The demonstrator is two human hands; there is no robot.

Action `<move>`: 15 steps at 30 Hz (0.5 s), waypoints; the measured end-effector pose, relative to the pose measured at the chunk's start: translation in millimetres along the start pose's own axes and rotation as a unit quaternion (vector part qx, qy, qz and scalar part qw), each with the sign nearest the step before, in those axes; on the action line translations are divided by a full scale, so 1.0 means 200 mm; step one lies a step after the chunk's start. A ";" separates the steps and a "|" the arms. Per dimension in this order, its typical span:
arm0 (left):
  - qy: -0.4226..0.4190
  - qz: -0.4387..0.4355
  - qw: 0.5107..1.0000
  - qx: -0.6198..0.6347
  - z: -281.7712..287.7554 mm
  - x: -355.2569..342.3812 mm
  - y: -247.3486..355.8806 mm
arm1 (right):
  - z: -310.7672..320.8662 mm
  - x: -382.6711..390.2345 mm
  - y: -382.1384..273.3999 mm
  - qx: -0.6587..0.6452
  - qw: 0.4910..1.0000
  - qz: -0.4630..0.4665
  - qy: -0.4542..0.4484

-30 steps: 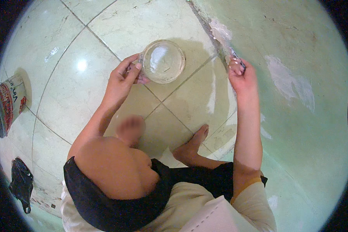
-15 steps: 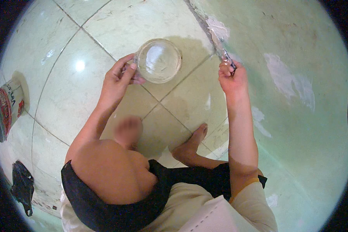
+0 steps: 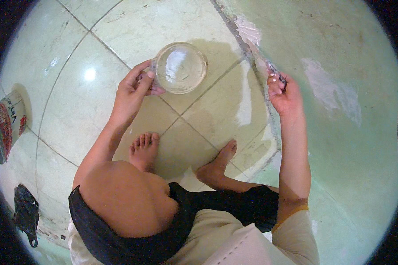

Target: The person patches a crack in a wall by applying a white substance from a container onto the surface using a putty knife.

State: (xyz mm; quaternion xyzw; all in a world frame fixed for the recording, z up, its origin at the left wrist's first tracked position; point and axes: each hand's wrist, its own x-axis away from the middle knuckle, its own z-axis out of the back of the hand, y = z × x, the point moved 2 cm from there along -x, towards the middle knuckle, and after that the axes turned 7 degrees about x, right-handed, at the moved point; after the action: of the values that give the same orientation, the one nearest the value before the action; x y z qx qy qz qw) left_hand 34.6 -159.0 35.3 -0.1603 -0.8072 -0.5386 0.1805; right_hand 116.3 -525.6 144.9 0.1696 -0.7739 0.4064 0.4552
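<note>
My left hand [image 3: 136, 84] grips the left rim of a clear round plastic tub [image 3: 181, 68], held above the floor tiles. Something whitish shows inside the tub, but I cannot tell how much. My right hand [image 3: 284, 90] is closed around the dark handle of a putty knife [image 3: 273, 69]. The knife's blade points up and left toward the foot of the green wall, close to a fresh white putty smear [image 3: 247, 30]. Where the blade ends against the wall is hard to make out.
Dried white patches [image 3: 329, 90] mark the green wall [image 3: 353, 176] on the right. A printed bucket [image 3: 11, 119] lies tipped at the far left, with a black plastic bag [image 3: 26, 212] below it. My bare feet [image 3: 143, 150] rest on the tiles.
My right hand and the putty knife have moved right and a little down, away from the upper putty smear. My left hand and the tub have barely shifted.
</note>
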 end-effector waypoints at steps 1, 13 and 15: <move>0.002 -0.002 1.000 0.001 0.00 0.00 0.00 | -0.01 -0.02 -0.02 -0.006 1.000 0.005 -0.005; 0.013 0.012 1.000 -0.006 0.00 0.02 0.00 | -0.15 0.22 -0.20 0.007 0.998 0.030 -0.057; 0.011 0.011 1.000 0.001 0.00 0.02 0.00 | -0.20 0.23 -0.12 0.030 0.999 0.002 -0.040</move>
State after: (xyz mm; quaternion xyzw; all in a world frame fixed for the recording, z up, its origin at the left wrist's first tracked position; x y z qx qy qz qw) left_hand 31.4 -159.1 36.6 -0.1632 -0.8038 -0.5376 0.1958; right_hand 129.5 -504.5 205.5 0.1975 -0.7794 0.4230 0.4178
